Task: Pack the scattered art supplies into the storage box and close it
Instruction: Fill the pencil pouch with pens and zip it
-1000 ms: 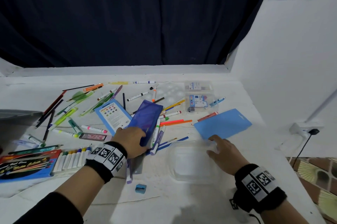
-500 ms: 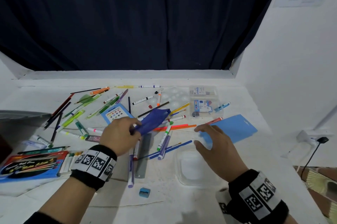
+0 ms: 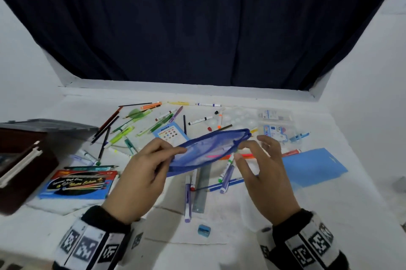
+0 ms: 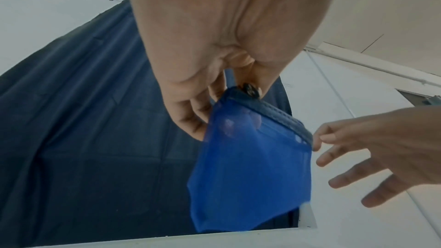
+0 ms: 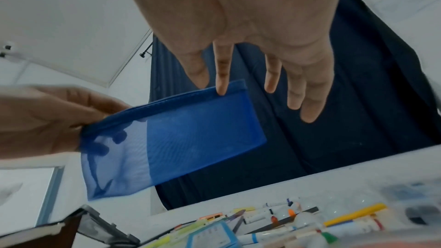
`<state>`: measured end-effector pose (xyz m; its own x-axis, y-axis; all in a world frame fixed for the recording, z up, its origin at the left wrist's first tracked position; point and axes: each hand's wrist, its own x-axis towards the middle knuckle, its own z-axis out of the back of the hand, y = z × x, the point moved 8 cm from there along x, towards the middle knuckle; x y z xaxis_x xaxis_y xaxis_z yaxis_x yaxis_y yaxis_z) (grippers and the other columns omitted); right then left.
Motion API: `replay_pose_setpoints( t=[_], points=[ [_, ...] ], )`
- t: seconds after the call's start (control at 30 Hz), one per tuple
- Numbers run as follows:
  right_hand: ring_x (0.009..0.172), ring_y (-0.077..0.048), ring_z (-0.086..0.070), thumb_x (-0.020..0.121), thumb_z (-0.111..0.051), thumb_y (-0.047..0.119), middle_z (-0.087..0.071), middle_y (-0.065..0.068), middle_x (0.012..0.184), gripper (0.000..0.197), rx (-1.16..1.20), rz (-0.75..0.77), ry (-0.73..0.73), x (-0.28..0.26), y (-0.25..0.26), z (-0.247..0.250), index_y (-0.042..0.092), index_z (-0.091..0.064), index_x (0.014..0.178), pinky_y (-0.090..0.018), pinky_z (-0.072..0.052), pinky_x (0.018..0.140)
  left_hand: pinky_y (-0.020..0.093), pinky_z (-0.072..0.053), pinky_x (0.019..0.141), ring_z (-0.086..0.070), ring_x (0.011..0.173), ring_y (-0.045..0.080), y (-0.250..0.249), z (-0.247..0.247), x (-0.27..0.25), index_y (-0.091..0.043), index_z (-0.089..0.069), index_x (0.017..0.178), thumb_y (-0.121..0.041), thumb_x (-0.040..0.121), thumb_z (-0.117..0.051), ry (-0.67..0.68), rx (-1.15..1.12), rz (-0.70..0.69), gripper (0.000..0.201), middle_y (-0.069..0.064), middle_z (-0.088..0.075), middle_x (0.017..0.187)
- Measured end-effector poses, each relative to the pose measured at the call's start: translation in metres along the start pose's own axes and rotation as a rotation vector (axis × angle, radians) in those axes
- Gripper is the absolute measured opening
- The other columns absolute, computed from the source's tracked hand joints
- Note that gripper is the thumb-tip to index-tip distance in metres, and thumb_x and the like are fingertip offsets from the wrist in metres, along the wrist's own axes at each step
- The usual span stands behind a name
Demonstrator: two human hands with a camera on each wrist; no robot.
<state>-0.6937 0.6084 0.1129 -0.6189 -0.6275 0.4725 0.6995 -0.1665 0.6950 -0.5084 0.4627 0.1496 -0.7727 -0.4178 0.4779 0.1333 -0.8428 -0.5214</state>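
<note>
A blue mesh zip pouch (image 3: 204, 153) hangs in the air above the scattered markers. My left hand (image 3: 167, 155) pinches its left end by the zip (image 4: 248, 90). My right hand (image 3: 248, 151) is at the pouch's right end with its fingers straight and spread. In the right wrist view its index fingertip (image 5: 221, 90) touches the pouch's (image 5: 190, 139) top edge. The pouch (image 4: 253, 176) looks empty. The storage box (image 3: 24, 166), dark brown with a grey lid (image 3: 57, 127) raised, stands open at the left edge of the table.
Markers and pencils (image 3: 140, 129) lie all over the white table. Under the pouch are a grey ruler (image 3: 202, 188) and a blue sharpener (image 3: 203, 230). A coloured-pencil pack (image 3: 77, 184) lies front left, a blue card (image 3: 314, 166) to the right, a clear case (image 3: 276, 122) behind.
My left hand has lifted the pouch off the table. My right hand has left the clear container and risen to the pouch's right end.
</note>
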Motion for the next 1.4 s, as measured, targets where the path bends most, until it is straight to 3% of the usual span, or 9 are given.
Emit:
replay_pose_setpoints(
  t=[0.17, 0.33, 0.43, 0.6, 0.83, 0.93, 1.03, 1.27, 1.4],
  points=[
    [0.115, -0.017, -0.054, 0.094, -0.060, 0.035, -0.041, 0.029, 0.116, 0.018, 0.231, -0.028, 0.035, -0.002, 0.021, -0.022, 0.041, -0.050, 0.108, -0.045, -0.050, 0.090, 0.013, -0.042, 0.073, -0.055, 0.087, 0.004, 0.019, 0.011, -0.028, -0.022, -0.062, 0.134, -0.003, 0.088, -0.060, 0.038, -0.009, 0.013, 0.050, -0.012, -0.053, 0.101],
    [0.087, -0.024, -0.063, 0.090, -0.059, 0.046, -0.053, 0.006, 0.109, 0.028, 0.286, -0.163, 0.004, -0.010, 0.029, -0.046, 0.030, -0.039, 0.103, -0.020, -0.049, 0.074, 0.011, -0.042, 0.077, -0.056, 0.101, 0.004, 0.042, 0.019, -0.040, -0.030, -0.058, 0.138, 0.015, 0.081, -0.061, 0.182, -0.001, 0.007, 0.072, -0.018, -0.055, 0.108],
    [0.072, -0.029, -0.066, 0.089, -0.063, 0.043, -0.059, 0.007, 0.106, 0.032, 0.358, -0.244, 0.021, -0.016, 0.036, -0.061, 0.032, -0.039, 0.107, -0.037, -0.055, 0.072, 0.008, -0.039, 0.077, -0.055, 0.098, -0.003, 0.048, 0.023, -0.046, -0.028, -0.060, 0.137, 0.016, 0.079, -0.057, 0.238, 0.010, -0.046, 0.073, -0.018, -0.055, 0.108],
    [0.075, -0.007, -0.063, 0.085, -0.065, 0.007, -0.062, 0.012, 0.099, 0.039, 0.199, -0.284, 0.097, -0.031, 0.036, -0.077, 0.034, -0.042, 0.101, -0.011, -0.047, 0.062, 0.016, -0.041, 0.072, -0.052, 0.087, 0.002, 0.072, 0.032, -0.057, -0.029, -0.064, 0.131, 0.007, 0.082, -0.050, 0.207, -0.024, -0.011, 0.063, -0.012, -0.049, 0.098],
    [0.075, -0.004, -0.063, 0.083, -0.061, 0.000, -0.063, 0.015, 0.095, 0.036, 0.088, -0.289, 0.124, -0.054, 0.042, -0.088, 0.034, -0.051, 0.092, -0.009, -0.045, 0.063, 0.035, -0.050, 0.087, -0.054, 0.102, 0.013, 0.125, 0.021, -0.092, -0.076, -0.036, 0.123, -0.018, 0.102, -0.036, 0.302, -0.002, 0.348, 0.062, -0.004, -0.035, 0.125],
    [0.069, -0.008, -0.065, 0.086, -0.061, 0.006, -0.063, 0.017, 0.093, 0.031, 0.049, -0.309, 0.115, -0.060, 0.038, -0.092, 0.036, -0.053, 0.088, -0.027, -0.054, 0.068, 0.021, -0.055, 0.083, -0.052, 0.116, 0.010, 0.122, 0.012, -0.101, -0.065, -0.048, 0.126, -0.007, 0.102, -0.036, 0.288, -0.270, 0.457, 0.064, -0.012, -0.041, 0.136],
    [0.067, -0.011, -0.067, 0.091, -0.058, 0.012, -0.062, 0.022, 0.093, 0.022, 0.110, -0.343, 0.125, -0.066, 0.036, -0.094, 0.033, -0.055, 0.091, -0.041, -0.058, 0.066, 0.031, -0.058, 0.089, -0.055, 0.118, 0.000, 0.114, 0.000, -0.110, -0.050, -0.061, 0.126, 0.002, 0.102, -0.030, 0.233, -0.617, 0.608, 0.064, -0.033, -0.052, 0.130],
    [0.091, -0.010, -0.067, 0.099, -0.043, 0.013, -0.059, 0.008, 0.117, 0.029, 0.387, -0.520, 0.213, -0.083, 0.015, -0.103, 0.037, -0.056, 0.111, -0.034, -0.058, 0.076, 0.014, -0.050, 0.083, -0.058, 0.121, -0.002, 0.108, 0.001, -0.117, -0.023, -0.068, 0.125, 0.012, 0.100, -0.025, 0.160, -0.702, 0.579, 0.060, -0.017, -0.067, 0.126],
    [0.093, -0.011, -0.060, 0.092, -0.055, 0.013, -0.055, 0.005, 0.112, 0.033, 0.074, -0.419, 0.409, -0.088, 0.006, -0.110, 0.032, -0.048, 0.118, -0.024, -0.048, 0.076, 0.010, -0.047, 0.090, -0.058, 0.120, -0.004, 0.114, 0.013, -0.115, -0.026, -0.070, 0.122, 0.017, 0.094, -0.039, 0.135, -0.591, 0.526, 0.060, -0.020, -0.069, 0.122]
  ],
)
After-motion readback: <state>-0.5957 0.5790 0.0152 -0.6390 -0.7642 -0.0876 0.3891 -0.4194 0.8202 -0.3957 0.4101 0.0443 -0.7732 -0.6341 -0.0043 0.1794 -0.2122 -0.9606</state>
